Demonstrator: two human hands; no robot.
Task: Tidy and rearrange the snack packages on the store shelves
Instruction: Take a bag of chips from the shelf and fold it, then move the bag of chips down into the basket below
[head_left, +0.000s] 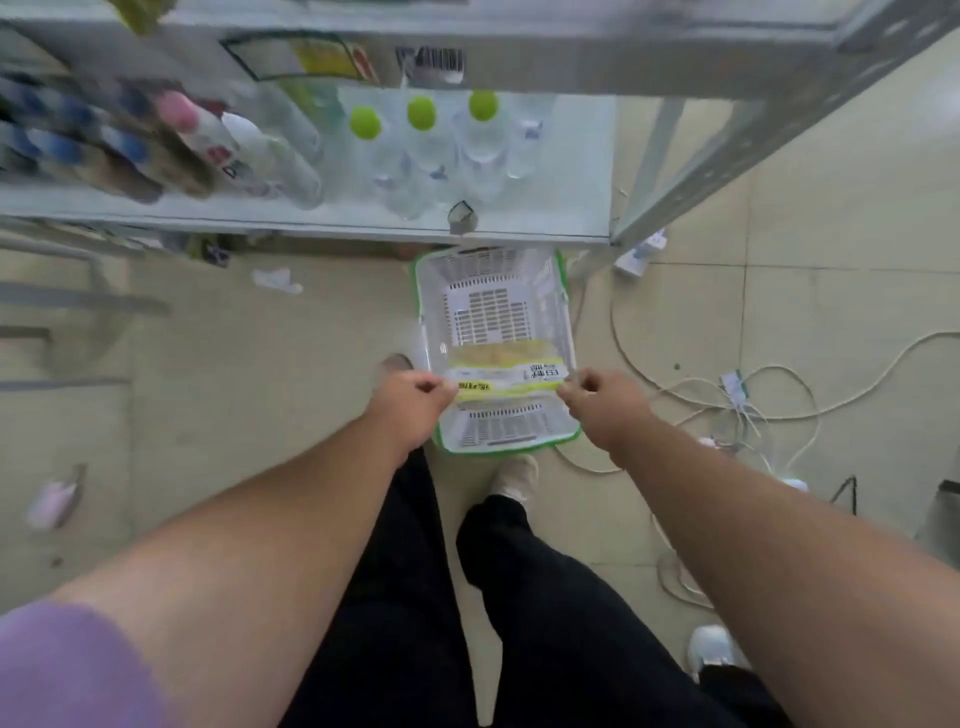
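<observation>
1. While you stand over the floor, your left hand (415, 397) and right hand (597, 400) each pinch one short end of the flat yellow-and-white plastic snack packet (506, 379), fingers curled tight on the seams. Held by both ends it stays level and taut, label upward, which probably keeps the contents from bunching.
2. Directly beneath the packet: one white slotted plastic shopping basket with a green rim (418, 291), standing on the tiled floor just beside your shoes. Whether the packet hangs above the basket floor or touches it cannot be told; nothing else is visible in the basket, so this is likely the last item out of it.
3. To your right of the basket: loose white cables (769, 395), lying on the tiles well apart from your hands.
4. Farther off: a pale metal shelf board (311, 221) carrying clear bottles with lime-green caps (422, 113) at its back, with darker blurred bottles to their left. No snack row shows at this level, so the packet's place is probably higher.
</observation>
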